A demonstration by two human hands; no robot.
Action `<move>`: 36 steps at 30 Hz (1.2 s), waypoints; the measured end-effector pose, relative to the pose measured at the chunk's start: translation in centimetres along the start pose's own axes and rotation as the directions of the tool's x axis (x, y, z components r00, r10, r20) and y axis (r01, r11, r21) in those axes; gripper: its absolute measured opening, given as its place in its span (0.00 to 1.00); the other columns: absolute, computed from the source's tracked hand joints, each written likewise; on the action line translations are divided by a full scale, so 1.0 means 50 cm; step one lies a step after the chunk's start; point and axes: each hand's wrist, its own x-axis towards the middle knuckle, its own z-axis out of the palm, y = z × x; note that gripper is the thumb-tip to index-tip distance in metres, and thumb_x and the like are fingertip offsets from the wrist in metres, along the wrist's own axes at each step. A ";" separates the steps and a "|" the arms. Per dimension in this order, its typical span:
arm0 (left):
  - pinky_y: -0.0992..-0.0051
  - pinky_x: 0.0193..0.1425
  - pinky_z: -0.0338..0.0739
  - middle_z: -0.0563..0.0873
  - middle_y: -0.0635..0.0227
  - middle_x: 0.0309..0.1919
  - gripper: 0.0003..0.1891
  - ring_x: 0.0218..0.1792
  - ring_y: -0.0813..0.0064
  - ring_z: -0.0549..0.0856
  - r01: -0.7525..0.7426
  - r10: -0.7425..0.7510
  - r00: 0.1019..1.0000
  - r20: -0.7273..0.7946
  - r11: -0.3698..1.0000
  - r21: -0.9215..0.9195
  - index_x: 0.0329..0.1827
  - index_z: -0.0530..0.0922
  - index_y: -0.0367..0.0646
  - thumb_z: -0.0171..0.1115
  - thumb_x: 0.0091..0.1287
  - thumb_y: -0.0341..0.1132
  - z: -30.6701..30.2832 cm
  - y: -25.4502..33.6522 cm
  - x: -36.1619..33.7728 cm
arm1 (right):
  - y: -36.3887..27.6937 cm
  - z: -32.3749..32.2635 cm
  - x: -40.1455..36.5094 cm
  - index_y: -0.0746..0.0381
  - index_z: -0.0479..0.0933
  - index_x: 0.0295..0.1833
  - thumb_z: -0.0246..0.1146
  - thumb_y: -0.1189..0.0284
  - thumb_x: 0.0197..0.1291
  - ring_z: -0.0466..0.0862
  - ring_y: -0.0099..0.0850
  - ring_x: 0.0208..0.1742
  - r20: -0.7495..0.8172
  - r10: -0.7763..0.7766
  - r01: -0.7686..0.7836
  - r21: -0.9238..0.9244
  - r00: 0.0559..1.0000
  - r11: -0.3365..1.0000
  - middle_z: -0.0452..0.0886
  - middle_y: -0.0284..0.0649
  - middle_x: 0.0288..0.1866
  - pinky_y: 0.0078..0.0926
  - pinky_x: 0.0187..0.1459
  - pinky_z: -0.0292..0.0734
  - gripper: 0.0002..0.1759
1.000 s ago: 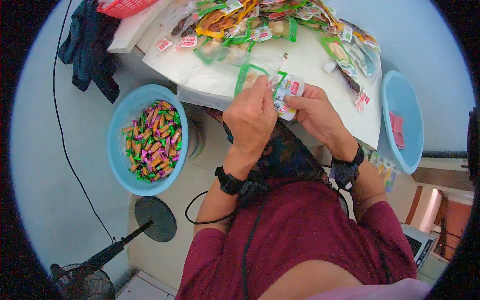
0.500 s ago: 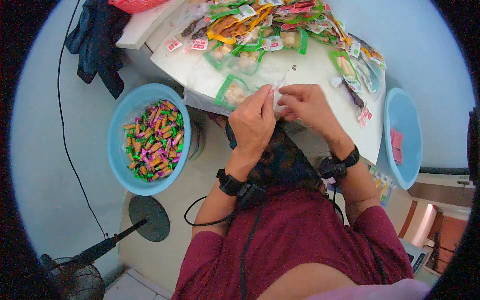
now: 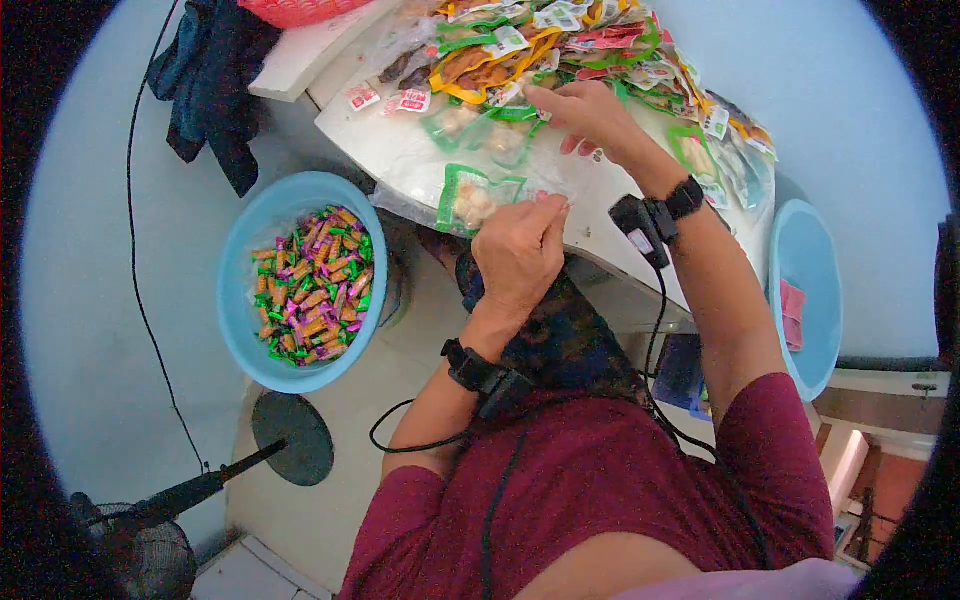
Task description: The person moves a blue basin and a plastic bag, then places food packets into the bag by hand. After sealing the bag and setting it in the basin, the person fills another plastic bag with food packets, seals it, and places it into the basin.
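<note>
My left hand [image 3: 518, 252] is closed in a pinch at the table's front edge. A small reddish-white bit shows at its fingertips, but what it grips is too small to make out. Just left of these fingers lies a green-edged clear packet [image 3: 472, 201] with pale, lumpy food inside. My right hand [image 3: 592, 122] hovers over the table beside the packet pile [image 3: 600, 45], fingers apart and nothing visible in them. Two more pale-filled packets [image 3: 480, 130] lie to its left. Both wrists wear black straps with small cabled devices.
A blue basin [image 3: 232, 290] of wrapped sweets [image 3: 315, 285] stands left of the white table [image 3: 400, 160]. Another blue basin [image 3: 822, 260] with a pink cloth [image 3: 792, 315] is at the right. Dark clothing [image 3: 215, 90] hangs at upper left; a black fan [image 3: 150, 550] stands lower left.
My right hand has moved away from the left one, forward to the packet pile. My left hand stays near the table edge, slightly lower and still pinched.
</note>
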 end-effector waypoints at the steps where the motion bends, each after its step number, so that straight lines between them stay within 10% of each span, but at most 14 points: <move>1: 0.63 0.37 0.77 0.87 0.58 0.30 0.05 0.31 0.57 0.85 -0.036 0.036 0.999 0.006 0.999 0.032 0.37 0.86 0.44 0.66 0.62 0.34 -0.004 -0.002 0.003 | -0.010 0.008 0.010 0.70 0.79 0.43 0.65 0.39 0.51 0.82 0.27 0.21 0.002 0.032 -0.032 -0.041 0.999 0.999 0.83 0.42 0.31 0.22 0.17 0.72 0.39; 11: 0.65 0.34 0.66 0.81 0.69 0.22 0.04 0.27 0.65 0.79 -0.202 0.203 0.979 -0.004 0.975 0.095 0.34 0.84 0.46 0.67 0.56 0.31 -0.011 -0.018 -0.001 | 0.021 0.045 0.099 0.69 0.76 0.33 0.72 0.52 0.51 0.82 0.29 0.21 0.036 -0.039 0.048 -0.266 0.999 0.963 0.82 0.43 0.26 0.25 0.20 0.77 0.27; 14: 0.65 0.34 0.66 0.80 0.69 0.22 0.03 0.27 0.64 0.78 -0.220 0.222 0.975 -0.012 0.972 0.088 0.33 0.83 0.46 0.67 0.56 0.31 -0.006 -0.030 -0.005 | 0.052 0.062 0.085 0.67 0.75 0.32 0.73 0.65 0.51 0.84 0.30 0.25 -0.036 0.055 -0.045 0.252 0.998 0.967 0.82 0.42 0.29 0.27 0.23 0.79 0.17; 20: 0.65 0.35 0.66 0.78 0.69 0.21 0.03 0.27 0.65 0.78 -0.190 0.189 0.982 0.022 0.978 0.087 0.33 0.84 0.46 0.67 0.57 0.31 -0.012 -0.031 -0.002 | 0.073 0.066 0.062 0.67 0.76 0.37 0.69 0.74 0.53 0.85 0.32 0.29 -0.097 0.018 0.039 0.552 0.995 0.833 0.82 0.41 0.31 0.28 0.28 0.83 0.11; 26: 0.63 0.35 0.70 0.82 0.64 0.23 0.05 0.27 0.61 0.80 -0.171 0.168 0.985 0.042 0.981 0.091 0.36 0.85 0.44 0.68 0.59 0.32 -0.017 -0.033 -0.003 | 0.119 -0.026 0.031 0.69 0.77 0.36 0.67 0.75 0.53 0.85 0.31 0.27 -0.079 -0.092 0.107 0.206 0.993 0.973 0.83 0.42 0.30 0.26 0.30 0.84 0.09; 29: 0.63 0.36 0.71 0.83 0.63 0.24 0.05 0.27 0.60 0.80 -0.168 0.166 0.986 0.031 0.982 0.081 0.36 0.85 0.43 0.68 0.58 0.32 -0.019 -0.033 -0.003 | 0.114 -0.078 -0.036 0.70 0.77 0.24 0.70 0.73 0.49 0.84 0.29 0.21 -0.209 0.035 0.068 0.464 0.977 0.883 0.81 0.44 0.21 0.30 0.21 0.82 0.12; 32: 0.63 0.36 0.71 0.84 0.63 0.25 0.05 0.27 0.60 0.81 -0.169 0.166 0.985 0.050 0.982 0.088 0.36 0.85 0.43 0.67 0.58 0.32 -0.024 -0.036 -0.002 | 0.150 -0.142 -0.066 0.71 0.78 0.26 0.70 0.73 0.50 0.84 0.28 0.20 -0.290 0.088 0.014 0.333 0.953 0.943 0.81 0.42 0.22 0.26 0.20 0.81 0.12; 36: 0.63 0.36 0.71 0.84 0.62 0.25 0.06 0.27 0.60 0.81 -0.156 0.153 0.987 0.047 0.985 0.067 0.38 0.86 0.43 0.67 0.59 0.31 -0.027 -0.034 -0.003 | 0.191 -0.204 -0.078 0.69 0.80 0.32 0.69 0.73 0.50 0.85 0.37 0.27 -0.495 0.019 -0.147 -0.220 0.869 0.964 0.83 0.45 0.28 0.34 0.31 0.83 0.10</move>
